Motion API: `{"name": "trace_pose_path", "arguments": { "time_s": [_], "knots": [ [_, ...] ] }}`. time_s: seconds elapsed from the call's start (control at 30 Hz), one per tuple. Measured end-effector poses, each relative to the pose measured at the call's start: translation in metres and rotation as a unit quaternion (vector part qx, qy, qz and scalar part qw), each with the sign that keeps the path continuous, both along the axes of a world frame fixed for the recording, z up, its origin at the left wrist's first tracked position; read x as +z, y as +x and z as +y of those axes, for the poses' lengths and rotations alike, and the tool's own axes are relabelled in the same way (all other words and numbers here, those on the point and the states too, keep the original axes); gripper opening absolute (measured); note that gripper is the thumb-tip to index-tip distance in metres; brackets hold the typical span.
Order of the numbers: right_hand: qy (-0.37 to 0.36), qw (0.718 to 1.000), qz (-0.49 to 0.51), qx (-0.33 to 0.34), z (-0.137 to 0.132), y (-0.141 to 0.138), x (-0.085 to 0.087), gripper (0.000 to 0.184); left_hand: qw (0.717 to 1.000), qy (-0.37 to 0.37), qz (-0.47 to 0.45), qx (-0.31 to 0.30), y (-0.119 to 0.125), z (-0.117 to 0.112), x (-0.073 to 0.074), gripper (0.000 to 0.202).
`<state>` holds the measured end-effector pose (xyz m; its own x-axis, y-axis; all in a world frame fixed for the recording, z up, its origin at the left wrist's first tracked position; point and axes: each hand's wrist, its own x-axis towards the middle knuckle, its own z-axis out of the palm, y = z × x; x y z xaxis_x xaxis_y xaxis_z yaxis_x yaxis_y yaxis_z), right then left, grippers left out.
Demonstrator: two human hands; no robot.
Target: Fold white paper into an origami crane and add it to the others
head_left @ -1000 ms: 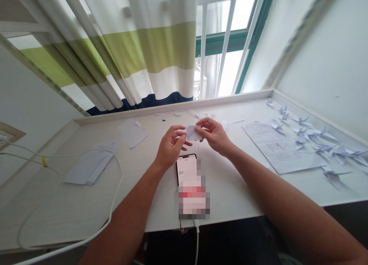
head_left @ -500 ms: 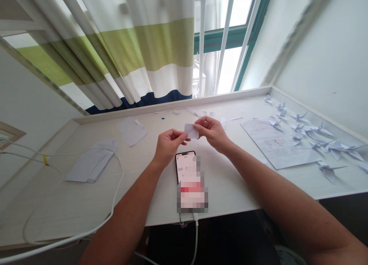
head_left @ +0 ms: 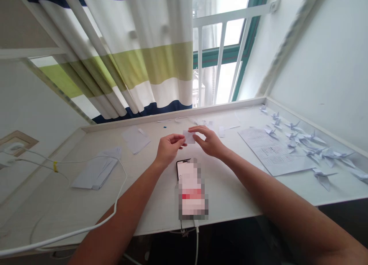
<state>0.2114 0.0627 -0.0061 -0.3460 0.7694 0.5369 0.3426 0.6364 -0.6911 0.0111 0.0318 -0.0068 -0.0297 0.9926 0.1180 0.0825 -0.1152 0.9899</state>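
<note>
A small folded square of white paper (head_left: 189, 137) is held up above the desk, behind the phone. My left hand (head_left: 169, 148) pinches its left edge between thumb and fingers. At its right side, my right hand (head_left: 209, 141) has the thumb on the near face and the forefinger along the top edge, with a gap showing between them. The far side of the paper is hidden. Nearer to me lies a phone (head_left: 184, 167) with a lit screen, mostly blurred out, and a white cable plugged into its lower end.
Several folded paper cranes (head_left: 322, 177) spread over the desk's right side, some near a printed sheet (head_left: 270, 152). Stacked paper (head_left: 96, 169) and loose sheets (head_left: 135, 139) lie left. A white cable (head_left: 122, 188) loops across the left. Paper scraps (head_left: 221, 131) lie toward the raised back edge.
My right hand's fingers have opened out from a pinch on the paper's right corner and now reach along its top edge. The left hand keeps its pinch. The camera view has tilted up.
</note>
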Motion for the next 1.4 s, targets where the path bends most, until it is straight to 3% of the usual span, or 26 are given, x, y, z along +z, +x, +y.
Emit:
{"name": "trace_pose_path", "arguments": {
  "time_s": [0.07,0.17,0.43,0.53,0.67,0.8,1.03,1.2,1.4],
  "knots": [
    [0.064,0.996,-0.064,0.019,0.001,-0.001,0.008,0.035,0.999,0.001,0.031,0.007,-0.008,0.003,0.000,0.031],
    [0.103,0.978,-0.159,0.086,0.004,-0.006,0.010,0.034,0.995,-0.009,0.092,0.038,-0.023,0.006,-0.006,0.028],
    [0.058,0.956,-0.241,0.158,0.021,-0.014,-0.025,0.025,0.981,0.001,0.193,0.029,-0.045,0.004,-0.035,0.010],
    [0.050,0.953,-0.254,0.154,0.022,-0.012,-0.029,0.024,0.925,0.108,0.362,0.024,-0.053,0.004,-0.037,0.011],
    [0.055,0.954,-0.257,0.141,0.020,-0.010,-0.029,0.021,0.877,0.197,0.436,-0.051,-0.065,0.006,-0.032,0.010],
    [0.102,0.956,-0.236,0.138,0.019,-0.011,-0.030,0.021,0.868,0.214,0.434,-0.114,-0.067,0.008,-0.029,0.014],
    [0.092,0.955,-0.222,0.173,0.020,-0.012,-0.028,0.021,0.880,0.191,0.420,-0.113,-0.066,0.008,-0.029,0.014],
    [0.075,0.961,-0.214,0.159,0.021,-0.014,-0.028,0.019,0.887,0.184,0.408,-0.115,-0.066,0.008,-0.029,0.016],
    [0.058,0.964,-0.216,0.146,0.018,-0.014,-0.028,0.021,0.875,0.213,0.418,-0.119,-0.063,0.004,-0.029,0.009]
  ]
}}
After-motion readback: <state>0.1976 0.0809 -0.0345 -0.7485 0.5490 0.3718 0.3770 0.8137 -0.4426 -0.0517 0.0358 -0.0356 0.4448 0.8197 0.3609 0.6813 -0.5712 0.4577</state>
